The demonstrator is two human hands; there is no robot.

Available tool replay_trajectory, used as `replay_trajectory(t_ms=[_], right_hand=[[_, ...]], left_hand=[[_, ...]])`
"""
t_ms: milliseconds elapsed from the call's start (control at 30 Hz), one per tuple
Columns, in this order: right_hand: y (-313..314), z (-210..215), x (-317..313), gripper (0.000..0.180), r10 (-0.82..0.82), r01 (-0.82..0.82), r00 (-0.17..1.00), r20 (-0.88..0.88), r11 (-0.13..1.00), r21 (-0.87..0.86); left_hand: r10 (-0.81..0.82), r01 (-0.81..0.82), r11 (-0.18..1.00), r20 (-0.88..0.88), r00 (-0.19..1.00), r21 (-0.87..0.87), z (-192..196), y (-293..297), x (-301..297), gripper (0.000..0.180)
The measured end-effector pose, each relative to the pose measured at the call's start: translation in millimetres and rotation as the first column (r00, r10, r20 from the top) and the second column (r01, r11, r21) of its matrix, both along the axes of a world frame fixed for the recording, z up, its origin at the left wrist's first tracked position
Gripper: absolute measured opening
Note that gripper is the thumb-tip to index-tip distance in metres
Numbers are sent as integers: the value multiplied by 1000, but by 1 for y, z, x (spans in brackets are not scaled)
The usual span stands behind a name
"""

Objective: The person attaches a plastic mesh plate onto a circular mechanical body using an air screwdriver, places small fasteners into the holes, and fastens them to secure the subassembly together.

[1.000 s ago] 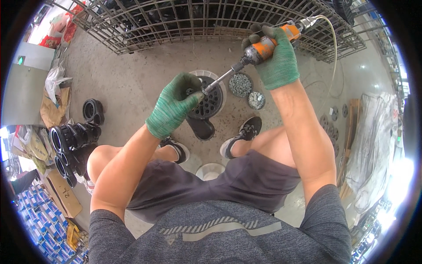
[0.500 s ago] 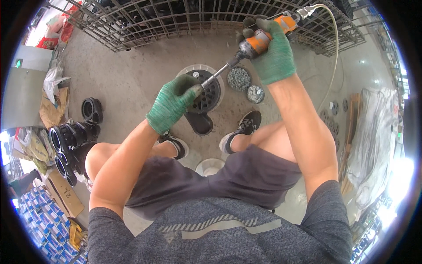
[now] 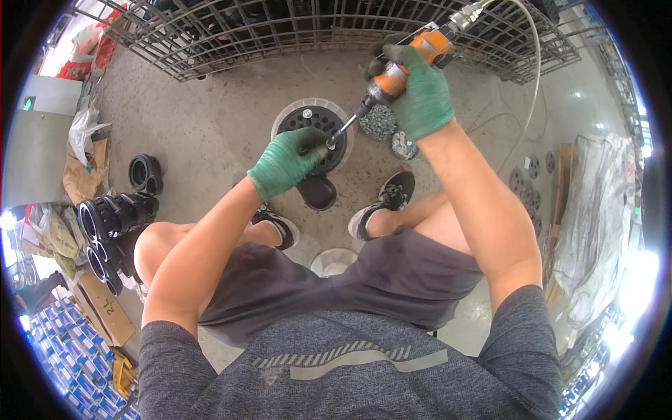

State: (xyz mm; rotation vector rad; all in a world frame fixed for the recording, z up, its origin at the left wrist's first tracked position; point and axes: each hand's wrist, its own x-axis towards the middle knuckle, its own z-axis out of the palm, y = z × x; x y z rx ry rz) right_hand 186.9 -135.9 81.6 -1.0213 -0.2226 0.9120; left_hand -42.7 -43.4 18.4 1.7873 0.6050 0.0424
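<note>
My right hand [image 3: 420, 94], in a green glove, grips an orange and black pneumatic screwdriver [image 3: 399, 66] with a hose running off its rear end. Its bit slants down to the left toward a round black perforated part [image 3: 308, 122] standing on the concrete floor. My left hand [image 3: 287, 162], also green-gloved, closes around the tip of the bit just above that part. Whether a screw sits between its fingers is hidden.
Two small dishes of screws [image 3: 378, 122] lie right of the black part. A stack of black round parts [image 3: 112, 217] stands at the left. A wire mesh cage [image 3: 280, 35] runs along the back. Cardboard and blue boxes [image 3: 63, 329] fill the lower left.
Both hands have shifted slightly up and right in view. My left hand has moved closer to the bit's tip over the black part.
</note>
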Motion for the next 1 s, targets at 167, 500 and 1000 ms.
replay_trajectory(t_ms=[167,500,1000], right_hand=[[-11,0,-18,21,114,-131,970,216,989,64],[-24,1,-36,27,233,-242,876,423,970,-32],[-15,6,-69,37,494,-561,602,628,821,-108]], left_hand=[[-67,93,925,-82,994,369,-21,-5,7,30],[-49,161,799,-204,978,579,-19,-16,16,20],[-104,126,837,-72,992,532,-43,-8,8,29]])
